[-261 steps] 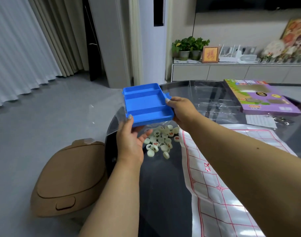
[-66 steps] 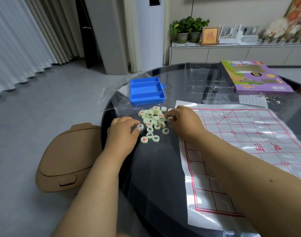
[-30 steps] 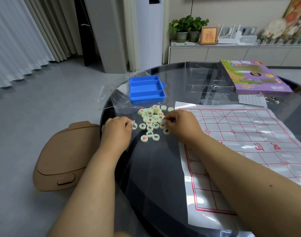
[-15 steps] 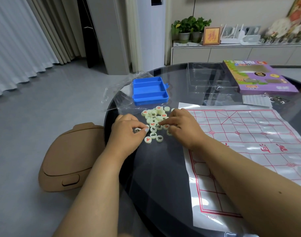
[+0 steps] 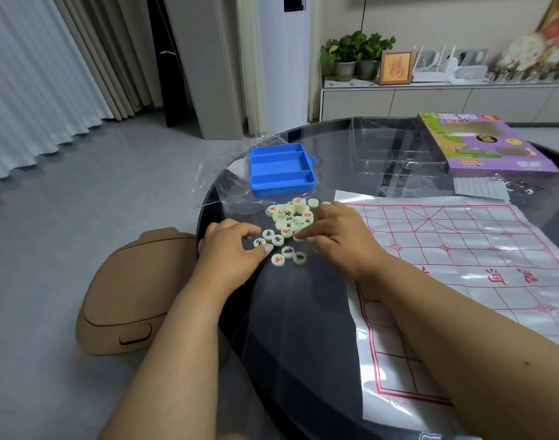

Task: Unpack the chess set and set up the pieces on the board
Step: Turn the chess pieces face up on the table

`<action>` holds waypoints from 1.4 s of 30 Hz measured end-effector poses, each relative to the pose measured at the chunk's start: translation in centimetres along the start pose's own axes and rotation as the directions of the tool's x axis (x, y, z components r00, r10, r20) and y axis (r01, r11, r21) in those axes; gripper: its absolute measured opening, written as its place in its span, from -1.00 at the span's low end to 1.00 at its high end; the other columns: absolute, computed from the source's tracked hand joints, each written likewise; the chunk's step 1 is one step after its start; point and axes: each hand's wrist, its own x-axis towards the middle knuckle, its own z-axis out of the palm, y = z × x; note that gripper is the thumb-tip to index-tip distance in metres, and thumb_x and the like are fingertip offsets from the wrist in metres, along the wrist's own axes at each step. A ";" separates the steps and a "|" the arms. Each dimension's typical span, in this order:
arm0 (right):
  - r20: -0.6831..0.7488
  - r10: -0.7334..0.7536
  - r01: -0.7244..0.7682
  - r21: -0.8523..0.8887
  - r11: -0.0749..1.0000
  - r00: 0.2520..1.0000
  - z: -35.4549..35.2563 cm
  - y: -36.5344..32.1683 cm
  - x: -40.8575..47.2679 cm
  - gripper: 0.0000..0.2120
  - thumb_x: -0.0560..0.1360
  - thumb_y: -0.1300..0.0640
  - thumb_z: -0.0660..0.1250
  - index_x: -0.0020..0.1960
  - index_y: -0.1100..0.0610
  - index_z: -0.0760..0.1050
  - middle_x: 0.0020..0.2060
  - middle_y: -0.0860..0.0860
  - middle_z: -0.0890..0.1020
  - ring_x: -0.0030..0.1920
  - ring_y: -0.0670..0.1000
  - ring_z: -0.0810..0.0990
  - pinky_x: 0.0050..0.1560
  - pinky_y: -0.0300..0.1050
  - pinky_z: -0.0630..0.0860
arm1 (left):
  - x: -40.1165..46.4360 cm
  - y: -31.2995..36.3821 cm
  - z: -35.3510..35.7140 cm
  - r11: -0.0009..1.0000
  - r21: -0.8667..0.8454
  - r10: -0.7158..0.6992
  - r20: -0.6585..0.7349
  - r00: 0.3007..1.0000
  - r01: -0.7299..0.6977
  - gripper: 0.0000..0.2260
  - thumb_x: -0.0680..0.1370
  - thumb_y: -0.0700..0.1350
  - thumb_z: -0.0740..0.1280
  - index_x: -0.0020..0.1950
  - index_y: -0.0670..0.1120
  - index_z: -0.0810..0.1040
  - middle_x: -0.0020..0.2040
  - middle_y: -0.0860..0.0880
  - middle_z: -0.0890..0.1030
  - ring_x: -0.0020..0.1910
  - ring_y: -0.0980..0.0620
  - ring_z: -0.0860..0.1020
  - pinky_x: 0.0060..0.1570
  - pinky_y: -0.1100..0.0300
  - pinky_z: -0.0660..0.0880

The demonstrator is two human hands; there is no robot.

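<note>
A pile of pale round chess pieces with red or black characters lies on the dark glass table, just left of the white paper board with its red grid. A few pieces sit apart in front of the pile, face up. My left hand is at the pile's near left, thumb and forefinger pinching a black-marked piece. My right hand rests at the pile's right side, its forefinger stretched out onto a piece at the pile's front. The blue three-compartment tray stands behind the pile.
A clear plastic bag lies under and left of the tray, hanging over the table edge. A clear plastic lid, a purple game box, a leaflet and keys lie at the back. A tan stool stands left of the table.
The tray was emptied and set down behind the pile. Since then both hands have worked at the pile's front, spreading single pieces out towards me; my right forefinger now reaches left.
</note>
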 end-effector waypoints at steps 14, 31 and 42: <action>0.049 0.023 -0.021 -0.039 0.999 0.999 0.4 -0.4 0.3 -0.35 0.35 -0.10 -0.15 0.21 -0.07 0.57 -0.14 -0.05 0.44 -0.01 -0.03 0.36 0.04 -0.09 0.29 | 1.2 1.8 1.1 0.981 0.113 -0.151 -0.054 0.987 0.156 -0.67 0.40 0.20 0.44 0.13 0.16 0.61 0.14 0.06 0.50 0.22 -0.04 0.35 0.15 0.06 0.31; 0.012 0.036 -0.037 0.033 0.999 0.999 0.0 -0.1 -0.7 -0.56 0.36 0.07 0.06 0.02 -0.02 0.68 -0.33 -0.19 0.33 -0.12 -0.09 0.33 -0.12 -0.22 0.18 | 1.3 3.6 2.2 0.963 0.201 -0.164 -0.100 0.981 0.181 -0.52 0.39 0.28 0.41 0.26 0.16 0.51 0.26 0.02 0.41 0.27 -0.04 0.27 0.17 0.05 0.24; 0.149 -0.042 0.010 0.209 0.978 0.988 -1.1 -0.8 -1.3 -0.58 0.35 0.08 0.10 0.00 0.04 0.68 -0.27 -0.09 0.44 -0.08 -0.06 0.39 -0.01 -0.19 0.35 | 1.0 1.8 -0.9 0.970 0.167 -0.175 -0.013 0.985 0.174 -0.61 0.45 0.06 0.45 0.26 0.22 0.49 0.25 0.03 0.40 0.27 -0.07 0.23 0.29 -0.01 0.28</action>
